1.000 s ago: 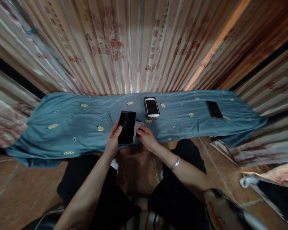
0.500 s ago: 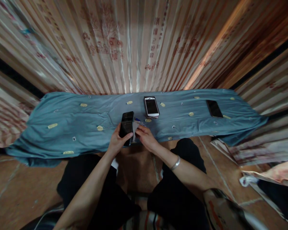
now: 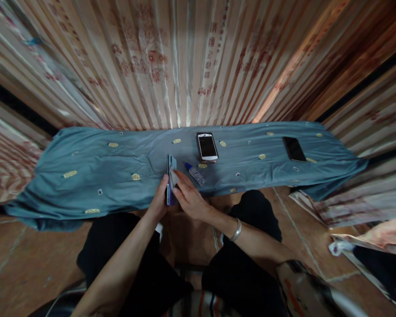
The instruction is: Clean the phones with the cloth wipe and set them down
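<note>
My left hand grips a smartphone turned on its edge, so its thin side faces me and its bluish back faces right. With my right hand I press a small grey cloth against the phone's back, fingers closed over it. Just right of my fingers lies a small clear bottle with a blue cap. Farther back, a white-framed phone rests face up on the blue cloth cover.
A blue patterned cover drapes the long, narrow table. Another dark phone lies toward its right end. Pleated curtains hang close behind and at both sides. My knees are under the front edge, above a tiled floor.
The phone has turned from screen up to on edge. My right hand has brought the cloth onto its back. The blue-capped bottle, partly hidden before, now shows fully.
</note>
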### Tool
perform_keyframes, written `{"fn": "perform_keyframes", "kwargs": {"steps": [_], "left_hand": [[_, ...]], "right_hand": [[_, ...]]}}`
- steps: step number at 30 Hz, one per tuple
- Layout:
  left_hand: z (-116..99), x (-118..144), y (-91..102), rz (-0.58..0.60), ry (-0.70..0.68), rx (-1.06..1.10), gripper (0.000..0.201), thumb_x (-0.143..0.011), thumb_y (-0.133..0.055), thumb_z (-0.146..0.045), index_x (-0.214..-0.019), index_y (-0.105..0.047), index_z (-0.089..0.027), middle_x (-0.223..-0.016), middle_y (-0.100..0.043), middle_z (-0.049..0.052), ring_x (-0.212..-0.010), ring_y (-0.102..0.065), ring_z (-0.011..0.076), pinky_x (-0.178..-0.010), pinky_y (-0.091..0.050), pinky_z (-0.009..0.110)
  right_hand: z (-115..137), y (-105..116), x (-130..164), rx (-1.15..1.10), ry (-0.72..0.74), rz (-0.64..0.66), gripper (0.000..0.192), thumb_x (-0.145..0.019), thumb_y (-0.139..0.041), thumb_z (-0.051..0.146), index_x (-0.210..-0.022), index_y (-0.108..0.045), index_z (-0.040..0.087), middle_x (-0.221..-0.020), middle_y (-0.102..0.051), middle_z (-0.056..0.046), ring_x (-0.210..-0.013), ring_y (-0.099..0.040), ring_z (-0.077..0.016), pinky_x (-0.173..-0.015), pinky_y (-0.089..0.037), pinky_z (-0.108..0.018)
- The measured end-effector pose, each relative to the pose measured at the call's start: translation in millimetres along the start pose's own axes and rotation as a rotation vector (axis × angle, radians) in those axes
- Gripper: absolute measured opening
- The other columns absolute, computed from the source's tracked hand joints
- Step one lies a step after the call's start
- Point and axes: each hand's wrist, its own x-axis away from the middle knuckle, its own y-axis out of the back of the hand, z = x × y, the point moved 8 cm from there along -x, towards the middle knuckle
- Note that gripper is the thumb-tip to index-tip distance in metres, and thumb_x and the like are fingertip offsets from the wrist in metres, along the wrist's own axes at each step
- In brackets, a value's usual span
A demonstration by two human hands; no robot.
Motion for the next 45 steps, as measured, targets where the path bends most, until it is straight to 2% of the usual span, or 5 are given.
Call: {"fn": "perform_keyframes", "kwargs": {"steps": [9,21,32,40,45], "left_hand": [[13.7,14.5,-15.7,0.065,0.119,0.07,0.051,-0.093,-0.055,-0.05,-0.136,-0.062,-0.024,-0.135,-0.068,0.006,-0.142,-0.047,0.0249,-0.119,-0.038,0.039],[11.7,16.2,-11.1,-0.007,0.095,0.081,0.035,-0.091,-0.059,-0.038,-0.121,-0.069,-0.023,-0.13,-0.07,0.004,-0.14,-0.05,0.0253,-0.116,-0.042,0.036],[20.8,27.4,-16.1,0.07,0.251,-0.046,0.045,-0.097,-0.045,-0.048,-0.114,-0.069,-0.014,-0.075,-0.076,0.006,-0.052,-0.064,0.0164,-0.053,-0.055,0.028],[19.7,25.2,-12.7,0.095,0.247,0.035,0.046,-0.096,-0.048,-0.048,-0.121,-0.066,-0.014,-0.074,-0.075,0.005,-0.053,-0.065,0.0173,-0.053,-0.055,0.029],[15.3,22.8,-11.5,0.02,0.246,0.113,0.046,-0.098,-0.046,-0.043,-0.13,-0.064,-0.016,-0.097,-0.079,0.008,-0.085,-0.074,0.022,-0.082,-0.059,0.032]], "right_hand": [[-3.2,12.7,-10.5,0.171,0.023,-0.005,0.059,-0.103,-0.034,0.037,-0.159,-0.027,0.018,-0.164,-0.031,-0.011,-0.153,-0.025,-0.0249,-0.127,-0.022,-0.049],[-0.6,16.5,-9.8,0.129,0.018,-0.033,0.053,-0.103,-0.037,0.036,-0.152,-0.042,0.016,-0.16,-0.039,-0.012,-0.149,-0.034,-0.0279,-0.126,-0.025,-0.045],[-19.7,26.0,-17.1,0.226,-0.052,-0.024,0.058,-0.103,-0.033,0.037,-0.157,-0.032,0.014,-0.161,-0.037,-0.014,-0.151,-0.03,-0.0213,-0.126,-0.025,-0.046],[-29.1,21.5,-15.7,0.312,-0.091,0.006,0.059,-0.104,-0.031,0.038,-0.156,-0.033,0.009,-0.16,-0.037,-0.017,-0.152,-0.03,-0.0232,-0.125,-0.026,-0.048],[-17.9,13.4,-10.6,0.34,-0.009,0.028,0.057,-0.105,-0.031,0.036,-0.154,-0.036,0.007,-0.16,-0.036,-0.019,-0.152,-0.029,-0.0241,-0.125,-0.027,-0.047]]}}
